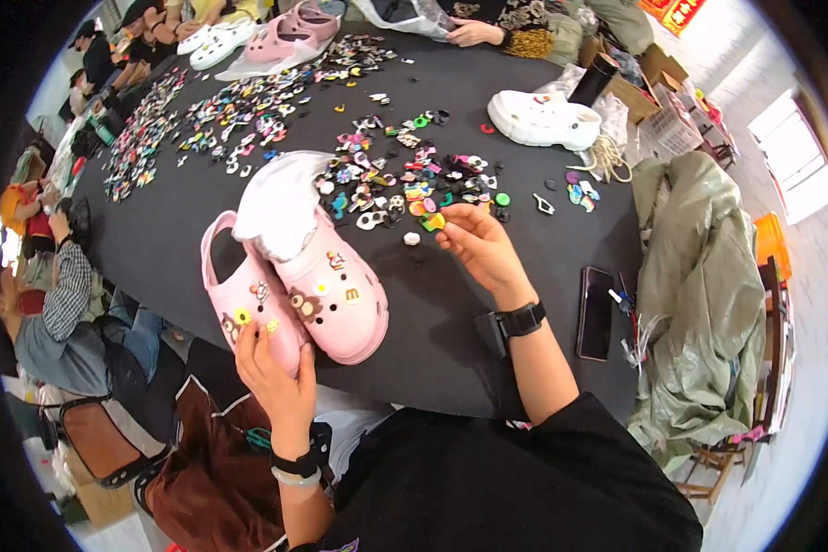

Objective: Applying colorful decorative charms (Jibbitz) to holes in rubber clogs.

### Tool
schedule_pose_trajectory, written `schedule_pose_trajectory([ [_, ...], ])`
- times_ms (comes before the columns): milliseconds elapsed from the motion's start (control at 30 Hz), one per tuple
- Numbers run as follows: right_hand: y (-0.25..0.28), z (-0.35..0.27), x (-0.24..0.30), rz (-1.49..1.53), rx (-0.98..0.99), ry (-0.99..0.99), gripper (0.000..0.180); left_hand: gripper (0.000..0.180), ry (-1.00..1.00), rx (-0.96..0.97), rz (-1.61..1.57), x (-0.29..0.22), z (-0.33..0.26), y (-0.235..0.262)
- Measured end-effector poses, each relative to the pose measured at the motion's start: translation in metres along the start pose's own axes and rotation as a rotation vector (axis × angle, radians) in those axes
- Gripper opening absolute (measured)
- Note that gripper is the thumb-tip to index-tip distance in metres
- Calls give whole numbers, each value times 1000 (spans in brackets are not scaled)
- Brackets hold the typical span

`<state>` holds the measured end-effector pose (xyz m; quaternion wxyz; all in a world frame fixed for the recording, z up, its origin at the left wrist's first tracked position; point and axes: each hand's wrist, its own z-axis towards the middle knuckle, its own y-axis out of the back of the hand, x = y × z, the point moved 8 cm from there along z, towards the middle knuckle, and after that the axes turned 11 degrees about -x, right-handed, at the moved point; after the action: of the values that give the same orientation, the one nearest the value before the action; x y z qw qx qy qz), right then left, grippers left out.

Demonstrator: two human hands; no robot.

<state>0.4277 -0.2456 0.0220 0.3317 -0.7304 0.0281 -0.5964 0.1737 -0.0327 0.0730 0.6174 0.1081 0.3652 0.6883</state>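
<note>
Two pink clogs (354, 322) stand side by side on the dark table, toes toward me. Small charms, among them brown bears and yellow flowers, sit on their fronts. My left hand (276, 382) is closed round the toe of the left pink clog (235, 244), fingers on top and thumb at its side. White wrapping (281, 207) covers the upper part of the right clog. Beside a loose heap of colourful shoe charms (405, 179), my right hand (483, 248) pinches a small yellow and green charm (433, 222). Just below that charm lies a small white charm (412, 239).
A white clog (545, 120) stands at the back right near a black cylinder (593, 79) and coiled cord (607, 158). A phone (595, 313) lies by the right edge, beside grey-green sheeting (699, 294). Other people sit round the table; more charms (239, 110) spread across its far left.
</note>
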Motion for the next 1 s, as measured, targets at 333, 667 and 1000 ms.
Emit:
schedule_pose_trajectory([
  [333, 4, -4, 16, -261, -123, 65, 22, 59, 16, 23, -24, -5, 2, -5],
  [667, -81, -43, 36, -800, 108, 452, 27, 58, 4, 46, -12, -1, 5, 2],
  [1000, -152, -64, 0, -1250, 255, 702, 19, 72, -124, 289, -140, -56, 23, -7],
])
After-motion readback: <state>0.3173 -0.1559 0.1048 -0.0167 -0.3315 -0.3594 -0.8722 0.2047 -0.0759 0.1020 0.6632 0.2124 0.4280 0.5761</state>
